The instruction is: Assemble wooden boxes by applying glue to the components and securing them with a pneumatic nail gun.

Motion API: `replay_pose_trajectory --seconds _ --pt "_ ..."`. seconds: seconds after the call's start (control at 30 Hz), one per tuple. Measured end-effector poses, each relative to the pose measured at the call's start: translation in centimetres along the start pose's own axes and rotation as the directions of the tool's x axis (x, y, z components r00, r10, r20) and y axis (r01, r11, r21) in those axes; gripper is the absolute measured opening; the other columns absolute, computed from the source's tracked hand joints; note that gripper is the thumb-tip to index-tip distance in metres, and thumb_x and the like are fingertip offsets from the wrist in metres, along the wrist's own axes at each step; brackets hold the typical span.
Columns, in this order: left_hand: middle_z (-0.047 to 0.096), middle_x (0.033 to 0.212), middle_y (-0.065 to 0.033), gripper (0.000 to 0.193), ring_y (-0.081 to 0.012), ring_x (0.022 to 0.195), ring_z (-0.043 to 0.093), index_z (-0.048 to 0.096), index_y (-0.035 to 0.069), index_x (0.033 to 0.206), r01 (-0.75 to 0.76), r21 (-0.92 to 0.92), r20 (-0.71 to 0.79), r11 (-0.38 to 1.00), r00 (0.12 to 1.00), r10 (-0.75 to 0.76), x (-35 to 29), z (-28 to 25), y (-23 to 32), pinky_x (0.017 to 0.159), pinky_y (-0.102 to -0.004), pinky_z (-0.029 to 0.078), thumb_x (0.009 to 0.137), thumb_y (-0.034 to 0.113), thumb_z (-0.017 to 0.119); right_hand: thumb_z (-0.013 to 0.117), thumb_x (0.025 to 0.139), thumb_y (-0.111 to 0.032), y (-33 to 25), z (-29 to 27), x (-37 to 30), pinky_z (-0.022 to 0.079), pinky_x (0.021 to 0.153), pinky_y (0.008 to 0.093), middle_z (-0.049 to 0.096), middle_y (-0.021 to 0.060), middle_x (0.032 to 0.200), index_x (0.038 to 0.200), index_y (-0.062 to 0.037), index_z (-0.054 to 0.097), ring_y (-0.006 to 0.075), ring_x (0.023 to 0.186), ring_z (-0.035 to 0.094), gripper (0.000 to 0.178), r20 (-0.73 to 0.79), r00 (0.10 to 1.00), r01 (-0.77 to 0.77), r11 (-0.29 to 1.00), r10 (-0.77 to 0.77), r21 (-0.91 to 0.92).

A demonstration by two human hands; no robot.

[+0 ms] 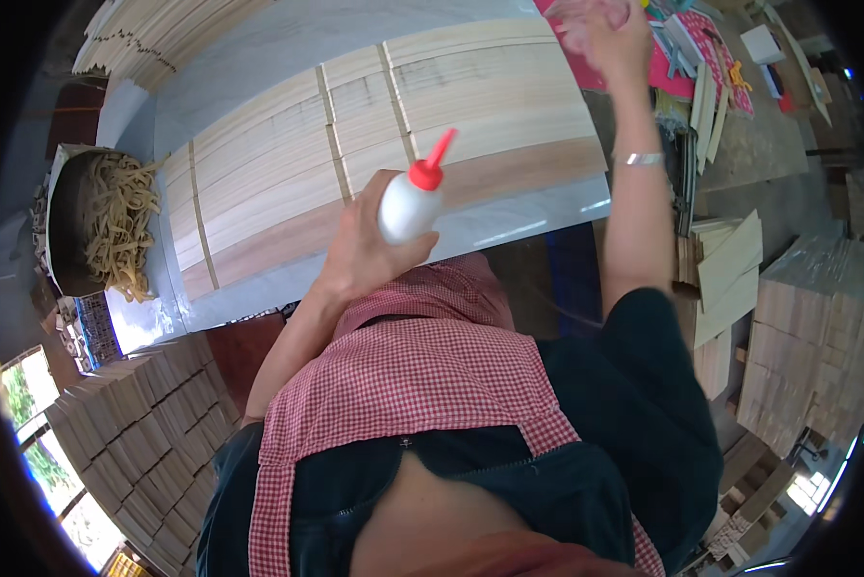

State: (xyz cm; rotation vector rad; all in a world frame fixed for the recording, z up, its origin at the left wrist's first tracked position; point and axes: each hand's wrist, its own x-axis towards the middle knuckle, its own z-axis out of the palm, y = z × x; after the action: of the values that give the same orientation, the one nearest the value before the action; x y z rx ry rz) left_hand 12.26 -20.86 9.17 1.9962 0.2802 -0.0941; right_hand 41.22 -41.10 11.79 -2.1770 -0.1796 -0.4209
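Observation:
My left hand (357, 245) is wrapped round a white squeeze bottle (403, 213) with a red pointed cap, the kind used for glue. The bottle leans slightly right, its nozzle up, over the near edge of the wooden slats (259, 144). These pale slats lie side by side in a wide panel, with narrow grooves crossing them. At the upper right, my right hand (620, 43) reaches out past the panel's far right corner. Its fingers are closed on a crumpled pink cloth (574, 21), partly cut off by the picture's edge.
The panel rests on a grey table (538, 240). Left of it stands a container of curled rubber-like bands (124, 216). Stacked wood (143, 447) fills the lower left, wrapped wood (807, 327) the right. Tools (682, 53) lie on a pink cover at the upper right.

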Motion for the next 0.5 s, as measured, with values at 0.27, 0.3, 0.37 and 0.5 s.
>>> replay_pose_trajectory --seconds 0.27,0.3,0.37,0.5 --pt "0.066 0.105 -0.0160 0.062 -0.0266 0.091 0.066 0.050 0.000 0.131 0.047 -0.330 0.016 0.943 0.999 -0.044 0.2 1.0 0.0 0.079 -0.0380 0.055 0.079 0.018 0.080 0.069 0.089 -0.033 14.1 -3.8 2.7 0.053 0.086 0.0423 0.070 0.0178 0.107 0.125 -0.0041 0.063 0.0351 0.097 0.066 0.046 -0.155 0.918 0.291 0.886 -0.365 -0.361" --pt "0.066 0.106 -0.0158 0.062 -0.0264 0.091 0.066 0.049 0.000 0.131 0.057 -0.385 0.001 0.921 0.998 -0.061 0.2 0.9 -0.4 0.079 -0.0378 0.055 0.080 0.017 0.080 0.068 0.088 -0.036 13.7 -4.1 0.4 0.047 0.096 0.0492 0.067 0.0218 0.112 0.128 -0.0046 0.064 0.0366 0.108 0.062 0.051 -0.124 0.940 0.247 0.883 -0.318 -0.399" --pt "0.065 0.106 -0.0153 0.062 -0.0260 0.091 0.066 0.048 0.000 0.132 0.070 -0.491 -0.008 0.868 0.996 -0.085 0.3 1.0 -0.9 0.079 -0.0373 0.055 0.081 0.016 0.079 0.070 0.088 -0.036 14.6 -5.7 -4.0 0.047 0.097 0.0461 0.066 0.0198 0.109 0.128 -0.0069 0.064 0.0365 0.107 0.062 0.050 -0.143 0.959 0.132 0.835 -0.243 -0.534" --pt "0.064 0.107 -0.0152 0.062 -0.0258 0.090 0.065 0.048 0.000 0.133 0.111 -0.559 0.055 0.822 0.994 -0.097 0.8 2.3 -1.0 0.080 -0.0365 0.055 0.082 0.016 0.079 0.069 0.088 -0.035 16.6 -9.4 -9.3 0.051 0.089 0.0472 0.065 0.0203 0.113 0.132 -0.0073 0.061 0.0388 0.103 0.064 0.053 -0.055 0.998 -0.022 0.679 -0.027 -0.734"
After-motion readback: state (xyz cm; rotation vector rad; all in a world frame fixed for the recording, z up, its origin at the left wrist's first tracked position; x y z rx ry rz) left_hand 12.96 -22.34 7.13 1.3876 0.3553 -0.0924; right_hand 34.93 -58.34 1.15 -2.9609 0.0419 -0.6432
